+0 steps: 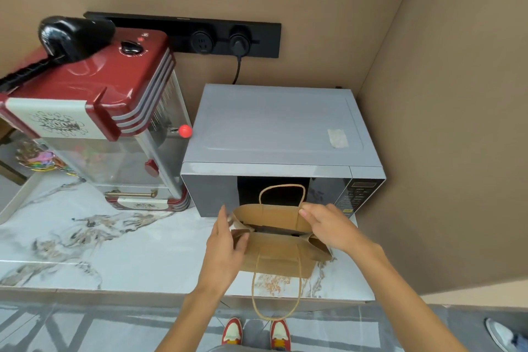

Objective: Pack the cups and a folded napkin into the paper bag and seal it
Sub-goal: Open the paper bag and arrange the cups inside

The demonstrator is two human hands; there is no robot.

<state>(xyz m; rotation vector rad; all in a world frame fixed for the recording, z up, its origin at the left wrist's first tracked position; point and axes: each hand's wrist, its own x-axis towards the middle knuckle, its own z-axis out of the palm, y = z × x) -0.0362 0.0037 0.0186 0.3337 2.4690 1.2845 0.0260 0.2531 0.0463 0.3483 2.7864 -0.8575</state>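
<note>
Here, marble counter (114, 243), microwave (274, 134), beige walled corner (428, 37)

Upper left of the frame: the red popcorn machine (94, 100) carries a cream panel (54, 123) printed with a burst-shaped cartoon graphic; lettering sits inside it, apparently "BOOM", though it is too distorted to read with certainty. A second cream plate (143, 204) at the machine's base, left of centre, bears a similar mark, too small to read. Right of centre: the control panel (358, 197) on the front of the microwave (274, 128) shows rows of small button labels, all blurred beyond reading. A pale sticker (338, 138) on the microwave's top shows no legible print. No brand name or number can be read anywhere.
</note>
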